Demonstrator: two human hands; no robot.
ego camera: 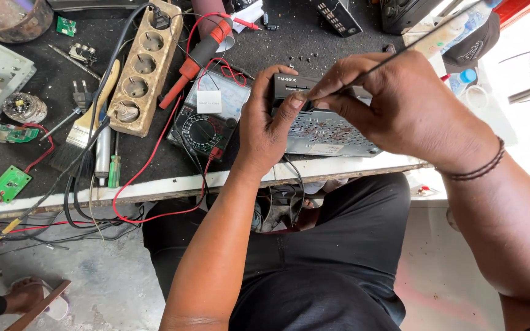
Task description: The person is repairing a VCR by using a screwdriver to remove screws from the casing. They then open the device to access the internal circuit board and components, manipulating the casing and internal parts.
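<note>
Black-trousered lap nearest | left hand [265, 132] fingers clamp small grey radio chassis [326, 132] at surface [173, 184] edge | right hand [400, 110] fingers pinch thin probe [424, 38] | chassis looks light, rigid, fragile inside; grip its side walls

A perforated grey metal car stereo chassis with a black face [326, 129] lies on the dark workbench [44, 165] near its front edge, with a black analogue multimeter with a dial [207, 119] touching its left side. Left of the meter a long beige power strip with round sockets [145, 67] runs front to back, and a wooden-handled paintbrush [90, 116] lies just beside it. Further left, a small green circuit board [9, 182] sits by the front edge, apparently flat.
</note>
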